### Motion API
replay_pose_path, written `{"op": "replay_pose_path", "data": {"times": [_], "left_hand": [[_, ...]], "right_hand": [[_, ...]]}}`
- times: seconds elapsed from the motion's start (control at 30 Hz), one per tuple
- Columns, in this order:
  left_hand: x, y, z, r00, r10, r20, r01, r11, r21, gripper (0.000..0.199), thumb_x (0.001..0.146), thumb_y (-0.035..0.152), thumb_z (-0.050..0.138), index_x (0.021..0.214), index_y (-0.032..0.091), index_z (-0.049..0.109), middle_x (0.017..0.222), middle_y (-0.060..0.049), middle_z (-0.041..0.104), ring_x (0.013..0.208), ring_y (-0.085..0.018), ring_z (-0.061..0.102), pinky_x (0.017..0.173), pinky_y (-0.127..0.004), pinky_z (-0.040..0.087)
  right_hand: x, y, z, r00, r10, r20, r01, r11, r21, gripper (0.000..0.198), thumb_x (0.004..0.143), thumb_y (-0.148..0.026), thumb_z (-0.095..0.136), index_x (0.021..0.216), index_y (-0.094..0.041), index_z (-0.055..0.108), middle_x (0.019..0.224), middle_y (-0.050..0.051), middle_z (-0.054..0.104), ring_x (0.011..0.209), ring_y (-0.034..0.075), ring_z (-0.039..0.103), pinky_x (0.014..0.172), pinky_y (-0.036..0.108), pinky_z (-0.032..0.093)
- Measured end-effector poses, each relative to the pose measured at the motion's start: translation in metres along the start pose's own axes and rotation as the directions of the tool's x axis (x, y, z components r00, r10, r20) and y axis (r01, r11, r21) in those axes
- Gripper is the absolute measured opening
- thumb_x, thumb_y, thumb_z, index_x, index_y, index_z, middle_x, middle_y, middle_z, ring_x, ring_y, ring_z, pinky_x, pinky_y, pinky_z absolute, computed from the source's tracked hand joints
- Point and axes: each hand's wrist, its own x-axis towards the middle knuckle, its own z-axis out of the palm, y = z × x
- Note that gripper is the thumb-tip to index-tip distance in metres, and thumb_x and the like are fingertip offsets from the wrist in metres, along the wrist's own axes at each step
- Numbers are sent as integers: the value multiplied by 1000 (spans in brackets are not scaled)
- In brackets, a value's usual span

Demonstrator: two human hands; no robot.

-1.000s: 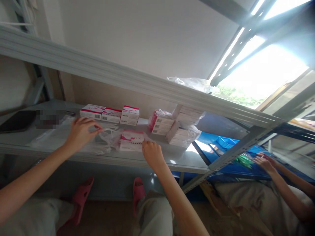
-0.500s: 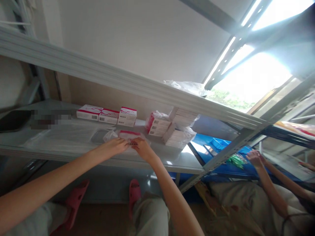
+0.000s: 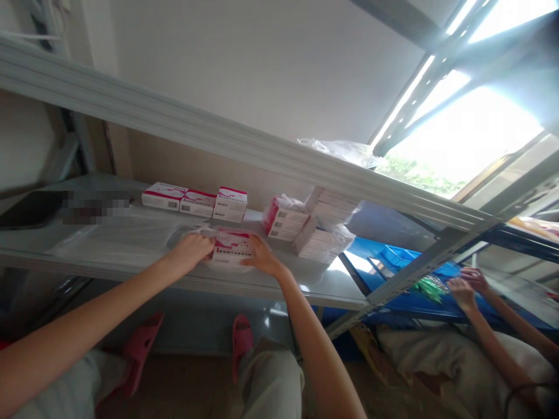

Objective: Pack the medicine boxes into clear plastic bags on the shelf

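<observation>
Carton [image 3: 233,247] Held Near the Shelf's [image 3: 290,273] Front Edge

The carton, pink and white, rests on the shelf between the hands, loosely wrapped in clear film [image 3: 225,267]. The right hand [image 3: 264,256] clasps its right end, thumb at the front. The left hand [image 3: 198,247] has fingers curled at the left end; whether they pinch film or cardboard cannot be told. Risks noted: pulling hard on one side could tear the film; slick film could slip, letting the carton slide off the edge; a wide rightward swing could knock the wrapped stack [image 3: 286,218].
</observation>
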Motion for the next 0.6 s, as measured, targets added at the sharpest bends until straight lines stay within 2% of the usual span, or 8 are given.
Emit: {"op": "replay_pose_path", "data": {"times": [0.07, 0.13, 0.27, 0.37, 0.47, 0.6], "left_hand": [[5, 1, -8, 999, 21, 48, -24, 998, 52, 24, 83, 18, 49, 104, 18, 61, 95, -11, 65, 91, -26, 62, 79, -37, 49], [11, 5, -14, 998, 36, 45, -38, 999, 38, 34, 82, 13, 50, 114, 19, 57, 110, -10, 62, 105, -25, 59, 87, -36, 48], [21, 16, -17, 990, 117, 81, -105, 984, -147, 38, 81, 7, 48, 115, 23, 57, 125, -8, 54, 116, -22, 53, 96, -33, 44], [32, 21, -14, 980, 152, 128, -109, 949, -295, 33, 84, 15, 53, 115, 25, 59, 132, -7, 50, 123, -22, 48, 103, -36, 40], [45, 20, -10, 983, 112, 143, -45, 915, -401, 31, 87, 31, 56, 117, 24, 58, 128, -8, 55, 121, -21, 50, 104, -38, 38], [57, 7, -3, 987, -64, 146, 133, 837, -531, 47, 85, 44, 56, 127, 23, 50, 131, -11, 55, 121, -22, 51, 102, -38, 39]], "right_hand": [[4, 6, -2, 1000, -20, -3, 20, 999, 44, 88, 58, -26, 83, 136, -22, 43, 135, 11, 47, 127, 25, 42, 109, 41, 31], [7, 11, -3, 999, -44, -19, 46, 994, 95, 86, 54, -26, 85, 132, -21, 48, 132, 10, 52, 124, 24, 46, 108, 41, 32], [10, 15, -4, 997, -66, -39, 74, 969, 237, 76, 55, -28, 84, 125, -21, 57, 128, 9, 57, 118, 23, 52, 104, 40, 37], [13, 13, -4, 996, -76, -41, 86, 926, 368, 60, 63, -32, 79, 121, -25, 61, 125, 5, 61, 115, 21, 55, 103, 39, 40], [19, 13, -3, 998, -6, -60, 34, 883, 469, 42, 71, -36, 71, 111, -24, 67, 117, 4, 66, 112, 21, 58, 103, 40, 40], [32, 24, 3, 970, 116, -212, 18, 840, 542, 40, 69, -37, 72, 106, -23, 68, 113, 4, 68, 109, 20, 60, 102, 40, 41]]}}
